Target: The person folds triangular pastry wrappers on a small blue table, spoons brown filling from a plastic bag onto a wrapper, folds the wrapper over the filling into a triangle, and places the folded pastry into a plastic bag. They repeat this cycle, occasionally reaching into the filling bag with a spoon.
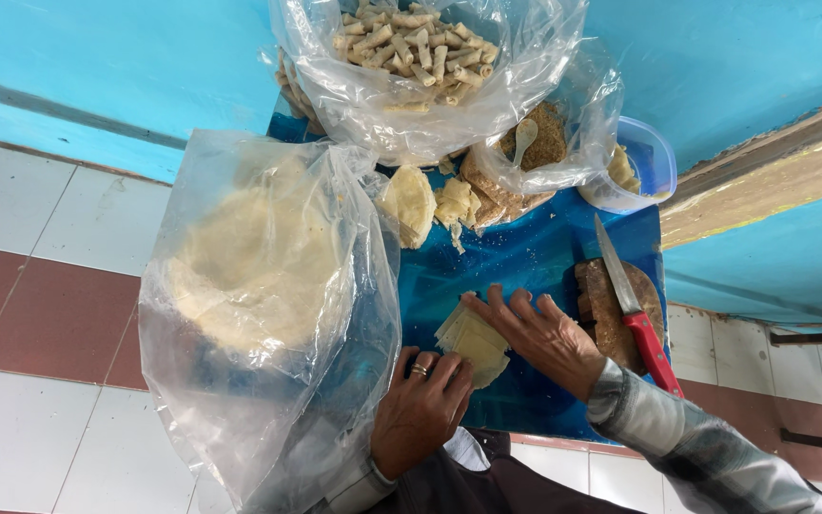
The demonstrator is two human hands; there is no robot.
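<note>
Nearest the lens: left hand (pixel 419 411), ringed, knuckles up, fingertips pressing the near corner of a small stack of pale wrappers (pixel 473 341) on the blue table (pixel 535 257). Right hand (pixel 537 330) flat and open across the stack's far edge, fingers spread, pinning rather than gripping. Neither hand closed around anything; both just bearing down on the sheets.

Done so far, judging by the spread: a good heap of finished rolls (pixel 414 43) in the clear bag at the far end. Left to do, seemingly plenty: a big bag of round sheets (pixel 254 262) at the left, largely full; a few folded pieces (pixel 430 202) mid-table; brown filling (pixel 546 143) with a spoon (pixel 525 135) in another bag. Red-handled knife (pixel 632 306) resting on a wooden block (pixel 611 309), just right of the right hand, untouched. Plastic tub (pixel 654 162) beyond it.
</note>
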